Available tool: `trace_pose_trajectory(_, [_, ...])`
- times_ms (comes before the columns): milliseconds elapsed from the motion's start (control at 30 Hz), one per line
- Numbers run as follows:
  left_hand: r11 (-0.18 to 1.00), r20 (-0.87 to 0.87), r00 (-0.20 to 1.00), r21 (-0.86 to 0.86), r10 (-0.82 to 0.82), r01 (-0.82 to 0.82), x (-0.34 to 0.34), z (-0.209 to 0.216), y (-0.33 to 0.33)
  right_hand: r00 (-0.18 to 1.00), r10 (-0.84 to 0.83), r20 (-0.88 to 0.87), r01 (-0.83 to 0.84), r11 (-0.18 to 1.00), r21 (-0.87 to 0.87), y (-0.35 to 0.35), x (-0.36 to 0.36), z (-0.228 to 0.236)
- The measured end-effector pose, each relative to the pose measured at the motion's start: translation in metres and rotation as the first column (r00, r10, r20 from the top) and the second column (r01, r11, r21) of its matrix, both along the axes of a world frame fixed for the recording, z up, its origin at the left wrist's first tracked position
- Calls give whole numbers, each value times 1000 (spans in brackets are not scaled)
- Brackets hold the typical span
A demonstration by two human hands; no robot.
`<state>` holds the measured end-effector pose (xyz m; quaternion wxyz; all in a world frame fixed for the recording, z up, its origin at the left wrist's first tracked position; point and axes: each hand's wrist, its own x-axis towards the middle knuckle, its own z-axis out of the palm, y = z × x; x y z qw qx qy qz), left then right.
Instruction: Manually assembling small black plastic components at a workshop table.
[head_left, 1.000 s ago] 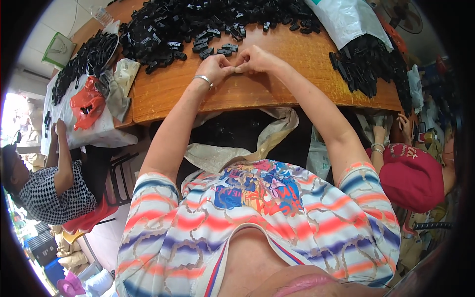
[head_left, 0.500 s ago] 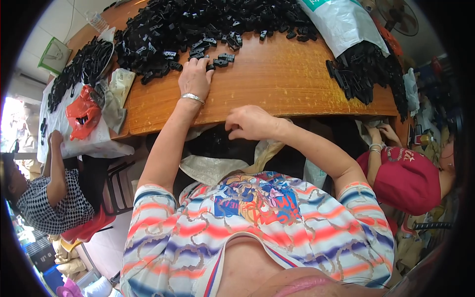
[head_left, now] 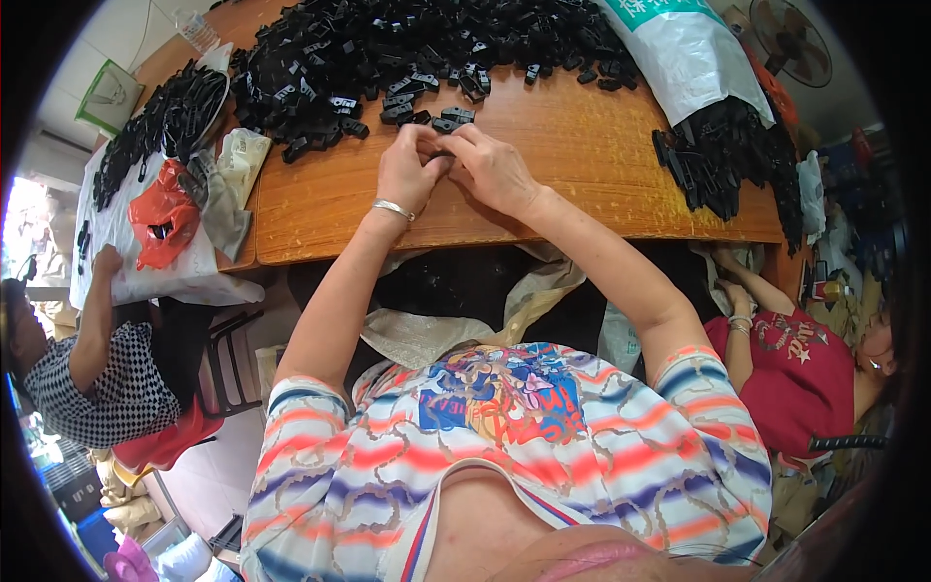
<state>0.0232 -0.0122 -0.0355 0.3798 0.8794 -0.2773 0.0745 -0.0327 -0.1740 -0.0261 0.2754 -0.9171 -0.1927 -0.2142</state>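
My left hand point(head_left: 407, 173) and my right hand point(head_left: 497, 173) meet over the near part of the wooden table point(head_left: 592, 184), both with closed fingers. Between their fingertips is a small black plastic piece point(head_left: 443, 153), mostly hidden by the fingers. Just beyond them, a few loose black plastic pieces point(head_left: 453, 118) lie in front of a large heap of similar pieces point(head_left: 330, 58). A silver bracelet circles my left wrist.
At the right, a white sack point(head_left: 679, 58) lies with long black parts point(head_left: 708, 170) at its mouth. A red plastic bag point(head_left: 165, 218) and another pile of black parts point(head_left: 160, 116) are on the left table. One person sits on each side.
My right hand has moved from the table's near edge up to my left hand, and their fingers now meet. My left hand has drawn back slightly from the heap.
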Motion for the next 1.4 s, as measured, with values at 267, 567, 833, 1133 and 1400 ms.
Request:
trace_pose_trajectory(267, [932,-514,811,-349,-280,100,5,11,-8,999,-33,15,34,996,-81,-27,-21,5])
trace_pose_trajectory(567, [963,341,936,210,90,-169,32,8,5,983,-165,-86,156,982,-103,-42,-31,5])
trace_pose_trajectory(833, [981,167,983,168,74,-103,25,5,14,953,-179,-243,160,982,-96,-48,-25,6])
trace_pose_trajectory(1133, [990,29,996,114,-84,80,-25,13,8,817,-344,-462,243,933,-265,-38,-35,34])
trace_pose_trajectory(1400, [989,126,988,128,-86,69,-31,10,24,999,2,54,13,959,-284,-44,-34,31])
